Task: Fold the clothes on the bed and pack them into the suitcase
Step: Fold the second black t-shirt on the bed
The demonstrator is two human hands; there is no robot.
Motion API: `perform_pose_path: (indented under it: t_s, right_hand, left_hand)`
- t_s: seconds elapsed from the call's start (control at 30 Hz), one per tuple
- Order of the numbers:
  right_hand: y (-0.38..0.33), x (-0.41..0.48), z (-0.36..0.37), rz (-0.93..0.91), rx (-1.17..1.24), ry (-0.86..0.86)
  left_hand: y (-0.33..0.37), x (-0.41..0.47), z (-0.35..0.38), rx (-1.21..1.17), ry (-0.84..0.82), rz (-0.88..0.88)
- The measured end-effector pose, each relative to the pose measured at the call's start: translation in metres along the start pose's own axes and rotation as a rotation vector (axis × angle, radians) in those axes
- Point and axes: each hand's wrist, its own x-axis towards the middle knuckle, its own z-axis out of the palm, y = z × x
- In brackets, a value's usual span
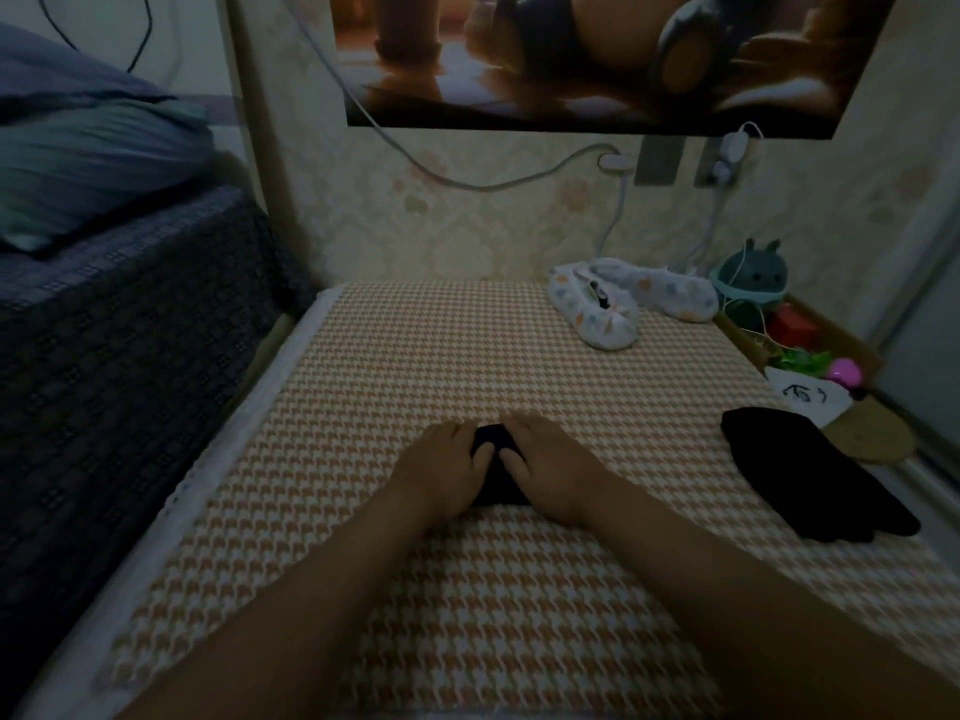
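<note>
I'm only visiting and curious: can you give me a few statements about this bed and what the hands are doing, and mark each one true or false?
1. The left hand and the right hand both rest on a small dark cloth in the middle of the bed. True.
2. An open suitcase lies beside the hands. False: no suitcase is in view.
3. A second black garment lies to the right of the hands, and neither hand touches it. True.
4. The white spotted slippers sit at the near edge of the bed. False: they lie at the far end, by the wall.
</note>
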Motion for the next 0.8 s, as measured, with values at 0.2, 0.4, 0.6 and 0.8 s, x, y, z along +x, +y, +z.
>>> perform_pose_path:
  t_s: [0.2,0.4,0.6,0.8]
  right_hand:
    - [-0.003,0.001,-0.010,0.036,0.053,-0.052]
    - [-0.004,-0.012,-0.020,0.055,0.006,0.005]
    - [-0.013,-0.048,-0.031,0.007,0.154,0.026]
    - [-0.016,-0.069,-0.032,0.033,0.358,0.031]
  left_hand:
    - [0.003,0.000,-0.009,-0.121,-0.068,-0.176]
    - [0.021,-0.002,-0.032,-0.215,-0.004,-0.349]
    - [0.039,-0.001,-0.037,-0.093,-0.104,-0.484]
    - [0.050,-0.011,-0.036,-0.011,0.042,-0.235]
